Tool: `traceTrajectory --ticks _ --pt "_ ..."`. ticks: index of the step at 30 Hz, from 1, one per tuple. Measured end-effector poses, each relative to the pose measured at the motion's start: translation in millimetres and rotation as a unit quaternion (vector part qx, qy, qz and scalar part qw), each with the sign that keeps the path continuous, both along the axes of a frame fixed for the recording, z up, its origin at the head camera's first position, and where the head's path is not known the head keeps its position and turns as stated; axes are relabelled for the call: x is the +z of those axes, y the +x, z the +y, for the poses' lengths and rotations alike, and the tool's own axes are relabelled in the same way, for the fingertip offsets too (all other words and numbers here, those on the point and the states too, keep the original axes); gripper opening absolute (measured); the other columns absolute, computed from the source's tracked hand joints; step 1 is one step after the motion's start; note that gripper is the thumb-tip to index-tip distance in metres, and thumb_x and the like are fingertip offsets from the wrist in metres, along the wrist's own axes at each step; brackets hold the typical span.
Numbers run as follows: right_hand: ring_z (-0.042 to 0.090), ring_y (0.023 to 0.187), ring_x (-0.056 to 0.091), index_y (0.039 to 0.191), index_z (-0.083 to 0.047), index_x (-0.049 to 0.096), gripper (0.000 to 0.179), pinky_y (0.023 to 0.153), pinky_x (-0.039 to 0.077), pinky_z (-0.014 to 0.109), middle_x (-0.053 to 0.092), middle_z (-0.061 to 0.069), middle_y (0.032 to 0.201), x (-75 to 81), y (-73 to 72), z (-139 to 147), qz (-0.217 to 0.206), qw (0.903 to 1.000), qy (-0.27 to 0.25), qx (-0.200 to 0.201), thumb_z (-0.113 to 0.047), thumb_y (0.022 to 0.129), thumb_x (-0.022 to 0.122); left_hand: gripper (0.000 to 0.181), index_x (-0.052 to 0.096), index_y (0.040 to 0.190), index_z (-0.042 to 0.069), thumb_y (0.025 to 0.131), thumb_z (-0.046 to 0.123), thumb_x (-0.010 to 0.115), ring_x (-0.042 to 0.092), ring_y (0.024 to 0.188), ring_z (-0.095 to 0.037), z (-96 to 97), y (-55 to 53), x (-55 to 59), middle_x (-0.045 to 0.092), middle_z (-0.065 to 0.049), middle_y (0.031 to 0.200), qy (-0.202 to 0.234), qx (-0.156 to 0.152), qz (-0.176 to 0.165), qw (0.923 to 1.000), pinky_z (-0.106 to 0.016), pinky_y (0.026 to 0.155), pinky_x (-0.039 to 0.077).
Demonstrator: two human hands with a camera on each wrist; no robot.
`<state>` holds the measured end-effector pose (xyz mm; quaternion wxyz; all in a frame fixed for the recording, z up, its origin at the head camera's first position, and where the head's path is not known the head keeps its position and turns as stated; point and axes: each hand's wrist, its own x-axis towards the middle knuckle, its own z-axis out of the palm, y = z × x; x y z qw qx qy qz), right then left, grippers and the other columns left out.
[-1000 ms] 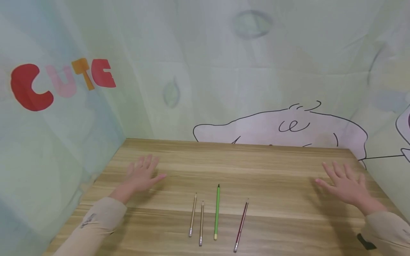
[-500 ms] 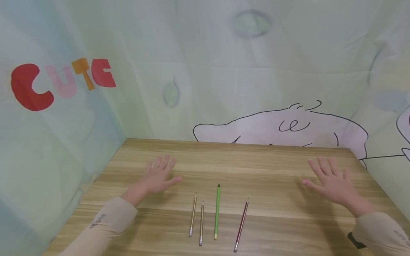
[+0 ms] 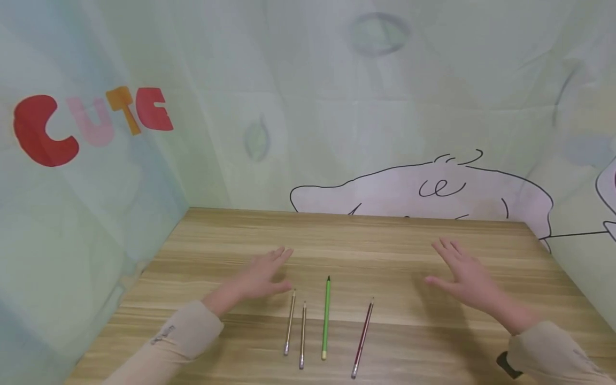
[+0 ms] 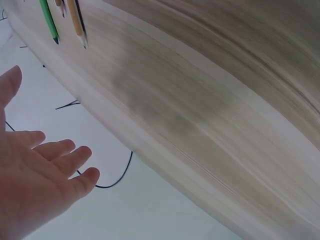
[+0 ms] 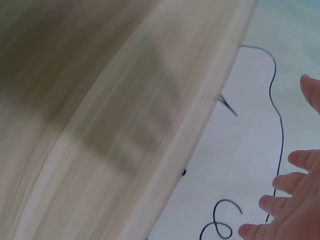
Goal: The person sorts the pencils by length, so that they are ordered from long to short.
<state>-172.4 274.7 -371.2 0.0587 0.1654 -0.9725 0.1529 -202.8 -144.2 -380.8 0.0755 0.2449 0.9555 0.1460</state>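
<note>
On the wooden table lie two gold-brown pencils (image 3: 290, 323) (image 3: 302, 336), a green pencil (image 3: 326, 318) and a dark red pencil (image 3: 363, 338), roughly side by side, their points facing away. My left hand (image 3: 260, 275) hovers above the table just left of the pencils, fingers extended, thumb near the tip of the leftmost one. Over to the right of the dark red pencil my right hand (image 3: 464, 275) is held above the table, fingers straight and thumb apart. In the left wrist view the palm (image 4: 40, 185) shows nothing in it; the right wrist view shows bare fingers (image 5: 287, 182) too.
The wooden table (image 3: 366, 246) ends at the back against a printed cloth (image 3: 317, 123) with a cartoon outline. Colourful letters (image 3: 45, 131) mark the cloth on the left side. A dark band (image 3: 508, 365) shows by the right sleeve.
Both hands have moved inward over the table, the left hand rightward and the right hand leftward, and turned with palms more toward each other. The pencils have not moved.
</note>
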Motion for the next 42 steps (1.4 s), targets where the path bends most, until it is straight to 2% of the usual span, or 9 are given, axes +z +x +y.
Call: traceTrajectory --ticks 4,8,11,15,18,25,30,35,42 --pt "0.047 0.123 0.027 0.132 0.003 0.034 0.075 0.095 0.024 0.062 0.028 0.028 0.137 -0.1 2.8 -14 0.003 0.9983 -0.052 0.027 -0.038 0.077 0.064 0.07 0.027 0.138 0.01 0.082 0.037 0.059 0.031 0.13 -0.025 11.6 1.7 -0.8 0.031 -0.009 0.142 0.026 -0.011 -0.001 0.9996 -0.041 0.106 0.026" --pt "0.045 0.121 0.032 0.128 0.004 0.038 0.068 0.096 0.027 0.059 0.034 0.028 0.134 -1.8 6.2 -26 0.001 0.9948 -0.094 0.039 -0.03 0.077 0.066 0.063 0.033 0.135 0.008 0.082 0.031 0.059 0.036 0.127 -0.026 21.1 3.4 -3.6 0.037 -0.01 0.138 0.064 -0.022 -0.011 0.9976 -0.042 0.104 0.029" --pt "0.044 0.117 0.038 0.126 0.004 0.041 0.064 0.095 0.031 0.057 0.04 0.027 0.13 -4.9 7.7 -34 0.003 0.9919 -0.119 0.044 -0.026 0.076 0.067 0.058 0.037 0.132 0.006 0.083 0.027 0.059 0.046 0.118 -0.027 28.2 4.6 -6.1 0.044 -0.013 0.133 0.086 -0.031 -0.015 0.9957 -0.042 0.099 0.037" --pt "0.038 0.107 0.049 0.123 0.002 0.045 0.058 0.085 0.044 0.05 0.049 0.022 0.124 -10.3 8.6 -44 -0.001 0.988 -0.149 0.041 -0.022 0.075 0.068 0.052 0.042 0.128 0.005 0.083 0.022 0.059 0.056 0.102 -0.026 38.4 6.9 -6.8 0.053 -0.014 0.122 0.118 -0.035 -0.037 0.9917 -0.037 0.085 0.048" --pt "0.031 0.098 0.054 0.122 -0.001 0.047 0.054 0.073 0.049 0.04 0.053 0.017 0.119 -14.0 9.9 -52 -0.015 0.9852 -0.167 0.032 -0.021 0.076 0.068 0.049 0.044 0.126 0.004 0.082 0.02 0.059 0.058 0.095 -0.023 46.0 9.3 -6.7 0.056 -0.014 0.116 0.144 -0.029 -0.063 0.9872 -0.032 0.078 0.05" --pt "0.019 0.085 0.055 0.115 -0.003 0.052 0.045 0.064 0.047 0.023 0.057 0.013 0.111 -22.4 15.1 -67 -0.072 0.9749 -0.207 0.039 -0.022 0.077 0.067 0.046 0.046 0.125 0.003 0.083 0.016 0.058 0.058 0.084 -0.016 60.4 13.6 -14.6 0.06 -0.012 0.105 0.187 0.004 -0.118 0.9752 -0.021 0.063 0.048" --pt "0.011 0.078 0.054 0.111 -0.004 0.053 0.042 0.062 0.046 0.021 0.058 0.013 0.103 -27.2 16.9 -76 -0.109 0.968 -0.219 0.054 -0.026 0.077 0.066 0.043 0.049 0.121 0.003 0.081 0.015 0.06 0.058 0.077 -0.014 66.3 15.5 -22.5 0.062 -0.008 0.096 0.2 0.015 -0.122 0.9721 -0.019 0.058 0.047" --pt "0.005 0.071 0.052 0.106 -0.001 0.054 0.036 0.058 0.045 0.019 0.058 0.014 0.093 -33.7 17.8 -82 -0.119 0.9627 -0.232 0.072 -0.018 0.076 0.067 0.043 0.05 0.119 0.002 0.079 0.014 0.062 0.055 0.069 -0.01 70.7 18.0 -25.9 0.062 -0.007 0.091 0.215 0.029 -0.132 0.9674 -0.02 0.055 0.047" --pt "0.005 0.063 0.051 0.099 0.001 0.056 0.035 0.052 0.045 0.02 0.059 0.005 0.082 -44.8 17.5 -89 -0.165 0.9562 -0.231 0.07 -0.023 0.076 0.067 0.037 0.055 0.11 0.001 0.076 0.013 0.065 0.054 0.064 -0.009 75.8 20.5 -31.8 0.062 -0.005 0.082 0.218 0.045 -0.126 0.9667 -0.019 0.053 0.046"
